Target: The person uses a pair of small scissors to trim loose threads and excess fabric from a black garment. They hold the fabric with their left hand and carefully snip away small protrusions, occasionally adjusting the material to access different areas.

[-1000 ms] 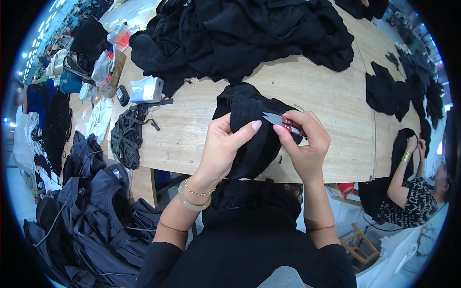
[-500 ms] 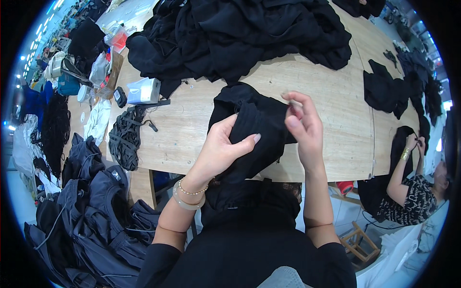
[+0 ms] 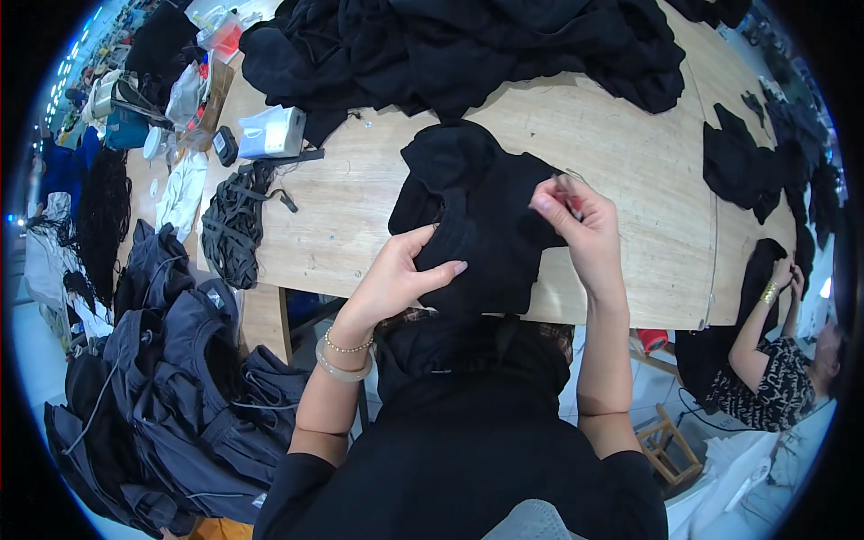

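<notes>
A black cloth garment (image 3: 495, 229) lies at the table's near edge, partly folded, with a ribbed-looking band along its left part. My left hand (image 3: 409, 274) grips that band, thumb on top and the other fingers tucked into the fabric. At the garment's right edge, my right hand (image 3: 580, 216) is raised with thumb and forefinger bent together. Inside its curled fingers sits a small tool with a thin metal part and a bit of red, looking like thread snips (image 3: 571, 187); most of it is hidden.
A heap of black cloth (image 3: 468, 54) covers the table's far side. On the left are a tissue box (image 3: 273, 133), a bundle of dark straps (image 3: 232, 225) and piled dark grey garments (image 3: 171, 387). At right, another person (image 3: 765, 378) handles black cloth; a wooden stool (image 3: 670, 450) stands below.
The garment has been spread flatter, its upper part opening out away from me. My left hand has shifted slightly left and down, while my right hand has moved a little right, its fingers drawn closer together.
</notes>
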`<action>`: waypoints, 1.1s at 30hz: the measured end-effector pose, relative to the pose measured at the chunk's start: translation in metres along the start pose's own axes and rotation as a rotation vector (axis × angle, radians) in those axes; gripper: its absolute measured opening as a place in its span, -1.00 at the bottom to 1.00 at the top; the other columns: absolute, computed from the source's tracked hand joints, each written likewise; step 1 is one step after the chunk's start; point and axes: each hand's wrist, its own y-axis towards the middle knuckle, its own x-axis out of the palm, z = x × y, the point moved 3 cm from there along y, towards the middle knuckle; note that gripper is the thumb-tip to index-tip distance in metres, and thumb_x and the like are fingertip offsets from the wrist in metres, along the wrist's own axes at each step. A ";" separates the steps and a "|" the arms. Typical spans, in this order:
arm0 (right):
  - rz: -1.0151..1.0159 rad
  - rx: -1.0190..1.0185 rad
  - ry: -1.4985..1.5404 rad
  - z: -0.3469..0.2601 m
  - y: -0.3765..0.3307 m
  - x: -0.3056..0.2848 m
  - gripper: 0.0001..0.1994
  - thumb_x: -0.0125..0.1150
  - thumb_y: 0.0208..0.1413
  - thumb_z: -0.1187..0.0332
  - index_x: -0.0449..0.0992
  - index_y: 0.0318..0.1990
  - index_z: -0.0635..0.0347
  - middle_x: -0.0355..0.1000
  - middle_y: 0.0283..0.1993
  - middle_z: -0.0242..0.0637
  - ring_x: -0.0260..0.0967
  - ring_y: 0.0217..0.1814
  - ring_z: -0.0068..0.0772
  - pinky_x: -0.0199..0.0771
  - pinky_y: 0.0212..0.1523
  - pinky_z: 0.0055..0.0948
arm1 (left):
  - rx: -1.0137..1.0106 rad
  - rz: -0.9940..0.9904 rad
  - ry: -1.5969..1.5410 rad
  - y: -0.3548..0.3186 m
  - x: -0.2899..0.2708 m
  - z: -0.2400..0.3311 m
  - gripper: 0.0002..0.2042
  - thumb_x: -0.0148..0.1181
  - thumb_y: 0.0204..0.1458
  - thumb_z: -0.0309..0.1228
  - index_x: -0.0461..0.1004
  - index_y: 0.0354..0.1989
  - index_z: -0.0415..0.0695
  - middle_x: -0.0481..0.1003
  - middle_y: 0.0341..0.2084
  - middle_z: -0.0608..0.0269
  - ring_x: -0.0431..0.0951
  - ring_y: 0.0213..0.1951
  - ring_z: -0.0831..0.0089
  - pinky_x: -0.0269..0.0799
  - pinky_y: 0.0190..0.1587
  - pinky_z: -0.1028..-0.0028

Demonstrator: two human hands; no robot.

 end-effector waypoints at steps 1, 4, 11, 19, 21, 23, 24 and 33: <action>-0.070 0.042 -0.016 -0.002 0.000 0.006 -0.85 0.39 0.14 0.43 0.62 -0.18 0.28 0.50 -0.33 -0.49 0.36 -0.23 -0.73 0.37 -0.12 -0.64 | -0.005 -0.002 -0.024 0.000 0.001 -0.001 -0.69 0.33 0.10 -0.59 0.50 0.01 -0.38 0.61 -0.20 0.31 0.55 -0.17 0.67 0.51 -0.08 0.61; -0.212 -0.029 -0.127 0.008 -0.003 0.031 -0.78 0.48 0.03 0.43 0.65 -0.16 0.21 0.53 -0.38 -0.47 0.31 -0.31 -0.73 0.38 -0.22 -0.62 | -0.020 -0.013 -0.047 0.001 0.003 -0.002 -0.70 0.32 0.10 -0.59 0.50 0.01 -0.36 0.61 -0.20 0.34 0.54 -0.19 0.69 0.50 -0.11 0.64; -0.102 -0.105 -0.260 0.004 -0.007 0.033 -0.90 0.37 0.14 0.47 0.58 -0.27 0.29 0.46 -0.45 -0.47 0.26 -0.39 -0.75 0.27 -0.33 -0.66 | -0.027 -0.023 -0.003 0.005 0.003 0.002 -0.71 0.31 0.09 -0.60 0.51 0.00 -0.34 0.58 -0.24 0.39 0.50 -0.23 0.72 0.46 -0.13 0.66; -0.045 0.089 0.175 -0.001 -0.003 -0.007 -0.83 0.27 0.26 0.38 0.50 -0.29 0.31 0.43 -0.37 -0.52 0.28 -0.36 -0.71 0.29 -0.29 -0.62 | 0.135 0.066 0.097 0.011 0.008 0.014 -0.73 0.34 0.10 -0.58 0.52 -0.02 -0.34 0.59 -0.22 0.35 0.51 -0.18 0.69 0.47 -0.07 0.62; 0.006 0.099 0.179 -0.003 -0.003 -0.006 -0.82 0.28 0.27 0.34 0.51 -0.28 0.29 0.43 -0.34 -0.52 0.25 -0.33 -0.70 0.28 -0.29 -0.59 | 0.110 0.091 0.085 0.013 0.011 0.017 -0.74 0.35 0.10 -0.57 0.53 -0.04 -0.34 0.60 -0.22 0.34 0.52 -0.18 0.67 0.47 -0.07 0.62; 0.089 0.025 0.065 -0.011 -0.002 0.002 -0.82 0.30 0.25 0.32 0.53 -0.27 0.26 0.43 -0.32 -0.50 0.24 -0.31 -0.66 0.25 -0.29 -0.54 | 0.109 0.105 -0.003 0.013 0.013 0.018 -0.76 0.34 0.11 -0.57 0.55 -0.05 -0.33 0.60 -0.22 0.34 0.52 -0.19 0.67 0.47 -0.07 0.62; 0.150 -0.055 -0.056 -0.018 -0.001 0.008 -0.83 0.31 0.23 0.31 0.54 -0.26 0.23 0.43 -0.32 -0.48 0.23 -0.31 -0.62 0.23 -0.30 -0.51 | 0.108 0.110 -0.047 0.014 0.014 0.018 -0.77 0.33 0.12 -0.57 0.55 -0.06 -0.32 0.60 -0.23 0.34 0.53 -0.19 0.67 0.47 -0.08 0.62; 0.119 -0.488 -0.898 -0.034 -0.019 0.022 -0.81 0.42 0.06 0.20 0.59 -0.29 0.05 0.34 -0.38 -0.46 0.22 -0.29 -0.35 0.11 -0.25 -0.35 | 0.102 0.185 -0.226 0.013 0.014 0.017 -0.84 0.24 0.21 -0.52 0.56 -0.08 -0.29 0.60 -0.26 0.37 0.54 -0.25 0.72 0.47 -0.16 0.67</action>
